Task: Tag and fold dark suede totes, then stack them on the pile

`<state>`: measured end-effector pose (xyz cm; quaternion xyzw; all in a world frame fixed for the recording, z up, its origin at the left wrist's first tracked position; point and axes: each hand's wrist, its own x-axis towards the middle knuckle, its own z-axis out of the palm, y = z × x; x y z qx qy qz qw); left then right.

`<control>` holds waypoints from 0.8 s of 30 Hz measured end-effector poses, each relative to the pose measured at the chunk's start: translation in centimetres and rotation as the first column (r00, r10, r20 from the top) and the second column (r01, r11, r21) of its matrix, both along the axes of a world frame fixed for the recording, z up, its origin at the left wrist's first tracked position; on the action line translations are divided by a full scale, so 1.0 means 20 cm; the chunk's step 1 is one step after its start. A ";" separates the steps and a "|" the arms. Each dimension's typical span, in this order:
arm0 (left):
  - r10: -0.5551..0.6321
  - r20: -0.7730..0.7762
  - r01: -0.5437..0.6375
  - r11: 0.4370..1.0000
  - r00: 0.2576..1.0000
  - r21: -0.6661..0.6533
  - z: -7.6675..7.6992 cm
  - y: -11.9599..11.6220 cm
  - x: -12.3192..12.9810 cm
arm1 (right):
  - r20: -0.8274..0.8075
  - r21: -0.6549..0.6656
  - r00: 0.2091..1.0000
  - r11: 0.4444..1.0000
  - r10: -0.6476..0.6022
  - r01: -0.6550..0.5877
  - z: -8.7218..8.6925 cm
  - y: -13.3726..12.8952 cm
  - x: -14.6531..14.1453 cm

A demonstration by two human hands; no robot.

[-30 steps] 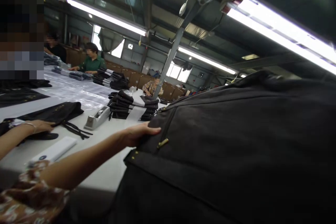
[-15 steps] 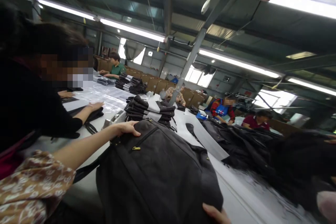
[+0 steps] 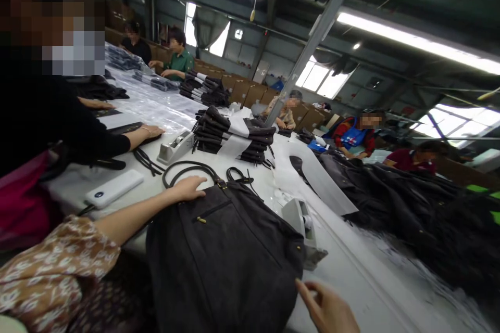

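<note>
A black bag [image 3: 230,250] with a small gold zip pull lies in front of me, over the near part of the white table. My left hand [image 3: 190,188] rests on its upper left corner, fingers pointing right, closed against the fabric. At the bag's lower right edge is my right hand [image 3: 330,306], thumb and forefinger pinching the side. Black straps [image 3: 191,165] loop on the table above the bag's top edge. Right of the bag stands a grey tape dispenser [image 3: 300,223], and another dispenser [image 3: 175,148] is beyond my left hand.
Folded black bags with white wraps [image 3: 234,135] are stacked ahead. A white power bank [image 3: 115,187] lies left. A person in black [image 3: 89,130] works close at the left. Dark bags [image 3: 422,208] are heaped at the right, beside a white strip [image 3: 328,179]. A slanted pole rises behind.
The view has tilted down and turned. The bag's top has come lower, baring the looped straps and the right dispenser. My right hand shows more fully at the bag's edge.
</note>
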<state>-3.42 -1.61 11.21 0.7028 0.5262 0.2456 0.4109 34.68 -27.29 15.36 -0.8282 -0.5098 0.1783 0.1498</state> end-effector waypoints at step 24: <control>0.719 0.581 -0.024 0.636 0.381 -0.772 -0.18 -0.82 -0.18 | -0.256 -0.110 0.941 0.960 0.223 -0.258 -0.26 1.25 -0.25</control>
